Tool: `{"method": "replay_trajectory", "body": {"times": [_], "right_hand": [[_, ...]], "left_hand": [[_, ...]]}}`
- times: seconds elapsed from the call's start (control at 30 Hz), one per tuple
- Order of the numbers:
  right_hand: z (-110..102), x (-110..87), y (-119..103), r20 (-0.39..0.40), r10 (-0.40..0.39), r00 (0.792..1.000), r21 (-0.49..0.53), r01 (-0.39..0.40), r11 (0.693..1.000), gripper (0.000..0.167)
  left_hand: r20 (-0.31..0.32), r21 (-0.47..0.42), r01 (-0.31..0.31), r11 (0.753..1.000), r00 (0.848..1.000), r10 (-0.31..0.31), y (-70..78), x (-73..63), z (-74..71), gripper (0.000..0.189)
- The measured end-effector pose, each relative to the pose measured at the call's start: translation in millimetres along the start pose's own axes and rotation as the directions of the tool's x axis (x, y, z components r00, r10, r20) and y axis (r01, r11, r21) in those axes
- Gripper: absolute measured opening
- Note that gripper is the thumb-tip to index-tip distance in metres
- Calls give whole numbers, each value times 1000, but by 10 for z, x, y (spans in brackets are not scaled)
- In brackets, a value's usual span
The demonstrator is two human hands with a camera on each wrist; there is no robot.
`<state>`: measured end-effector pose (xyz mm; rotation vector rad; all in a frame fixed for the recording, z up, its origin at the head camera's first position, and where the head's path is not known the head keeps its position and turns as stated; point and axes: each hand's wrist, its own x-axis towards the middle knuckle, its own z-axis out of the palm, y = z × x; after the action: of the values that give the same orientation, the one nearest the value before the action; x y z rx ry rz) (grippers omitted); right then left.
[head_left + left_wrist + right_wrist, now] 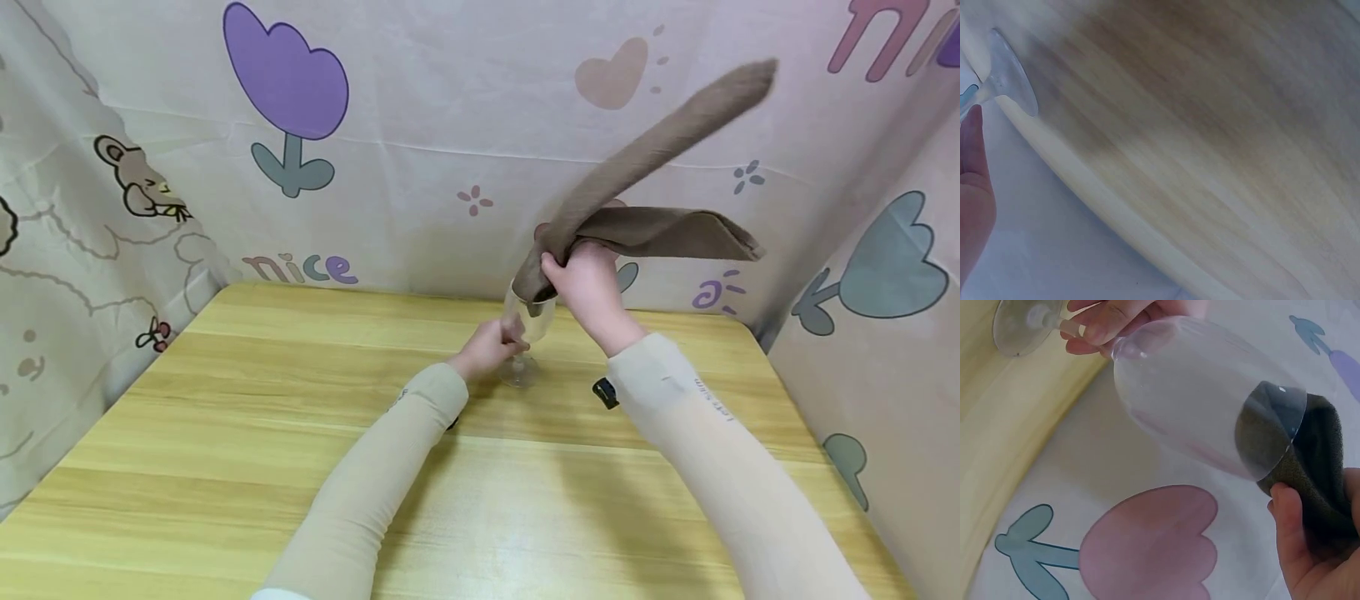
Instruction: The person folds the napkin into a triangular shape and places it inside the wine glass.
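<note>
A clear stemmed wine glass (pixel 534 323) stands near the back of the table, its foot (pixel 1015 76) close over the wood. My left hand (pixel 483 350) grips the stem just under the bowl, as the right wrist view shows with the left fingers (pixel 1107 324). Above the rim, my right hand (pixel 591 287) pinches a folded brown cloth (pixel 660 143) with thumb and fingers. One bunched end of the cloth (pixel 1321 434) sits inside the glass mouth. Its two other ends stick out to the right past the hand, one slanting upward, one nearly level.
The light wooden table (pixel 322 400) ends at the back against a white printed curtain (pixel 420 100). Similar fabric hangs at the left and right sides. A black wrist strap piece (pixel 604 392) shows beside the right cuff.
</note>
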<state>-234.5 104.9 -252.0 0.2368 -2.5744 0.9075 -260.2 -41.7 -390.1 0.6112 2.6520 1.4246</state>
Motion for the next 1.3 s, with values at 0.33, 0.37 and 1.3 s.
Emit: {"method": "replay_trajectory", "body": {"times": [0.33,0.37,1.3], "right_hand": [[180,-111,2,3,-94,996,-249,92,964,35],[191,-115,8,9,-76,997,-230,76,970,34],[250,-36,-3,-108,-12,994,-19,10,1000,34]], "left_hand": [[35,-47,22,999,999,-20,19,-13,14,11],[38,-40,19,999,999,-17,26,-15,12,12],[1,24,2,1000,1000,-2,-3,-19,-2,11]]}}
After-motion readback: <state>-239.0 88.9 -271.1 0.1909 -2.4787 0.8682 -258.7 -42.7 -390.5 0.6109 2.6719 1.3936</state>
